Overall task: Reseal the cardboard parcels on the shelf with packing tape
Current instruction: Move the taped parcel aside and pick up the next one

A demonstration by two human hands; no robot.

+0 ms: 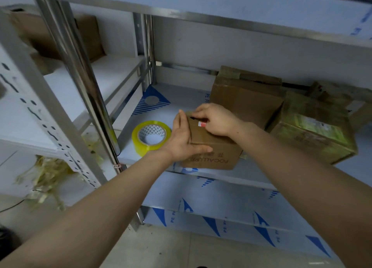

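Left hand (pixel 182 141) flat against small brown cardboard box (pixel 221 153), right hand (pixel 216 120) pinching red-and-white object (pixel 202 124) on its top, yellow tape roll (pixel 141 147) beside

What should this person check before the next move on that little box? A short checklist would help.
1. Is the small box steadied? Ok: the left hand presses flat against its left side.
2. Is it safely on the shelf? Cannot tell: it sits near the front edge.
3. Is the tape roll within reach? Ok: it lies flat just left of the left hand.
4. Is the right hand free for the tape? Not ok: it pinches a small red-and-white item on the box top.
5. Is the top seam closed? Cannot tell: the hands cover it.
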